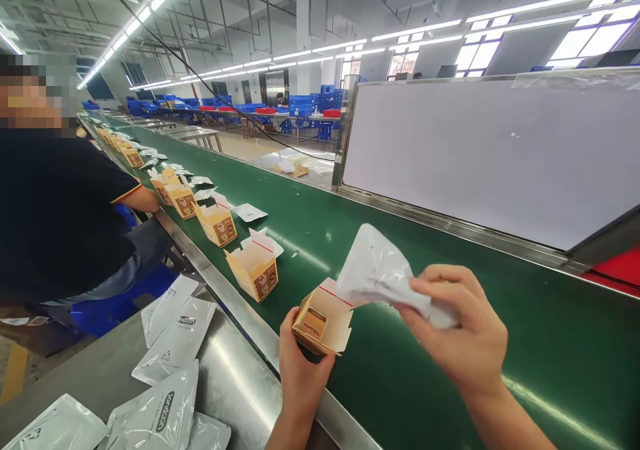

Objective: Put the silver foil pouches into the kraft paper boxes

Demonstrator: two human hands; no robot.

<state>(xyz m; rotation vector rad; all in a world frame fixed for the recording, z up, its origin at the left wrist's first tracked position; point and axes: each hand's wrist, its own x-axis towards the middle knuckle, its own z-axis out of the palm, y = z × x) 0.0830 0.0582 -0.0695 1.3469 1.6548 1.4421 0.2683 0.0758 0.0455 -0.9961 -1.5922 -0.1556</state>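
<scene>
My left hand (306,377) grips a small brown and cream cardboard box (310,323) from below, its flaps open and tilted toward the right. In my right hand (460,323) is a white plastic pouch (377,263), pinched and crumpled at one end. The pouch's free end hangs right by the box's raised flap; I cannot tell whether they touch. Both hands are over the green conveyor belt (450,250). Another open box (255,273) stands on the belt to the left of my left hand, with a white pouch behind it.
A line of open boxes (217,220) and pouches (250,213) runs up the belt. Several printed white pouches (175,340) lie on the metal table (235,357) at lower left. A seated co-worker (65,203) is at left. Across the belt stands a white panel (480,157).
</scene>
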